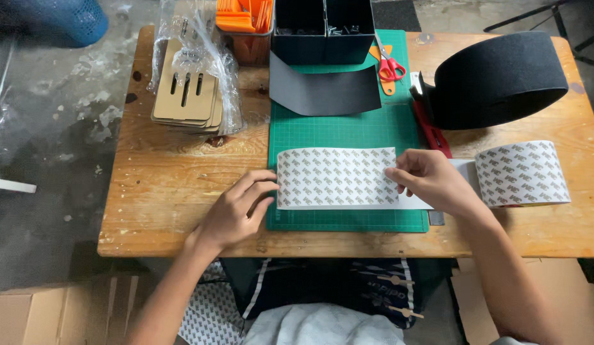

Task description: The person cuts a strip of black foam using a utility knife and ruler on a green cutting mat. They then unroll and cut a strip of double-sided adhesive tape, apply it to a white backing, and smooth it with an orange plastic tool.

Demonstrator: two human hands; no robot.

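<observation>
While the patterned adhesive sheet (336, 178) lies flat on the green cutting mat (345, 131) near the tabletop's front edge, the head view shows a risk: uneven pull could skew or crease it. The left hand (236, 211) presses its left edge, fingers spread. The right hand (431, 181) pinches its right edge, fingers together.

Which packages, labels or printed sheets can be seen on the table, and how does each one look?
Printed sheet: flat on the green mat, white with grey pattern, left hand and right hand at its ends.
Printed roll: right, same pattern.
Clear plastic bag: back left, around tan slotted boards.
</observation>
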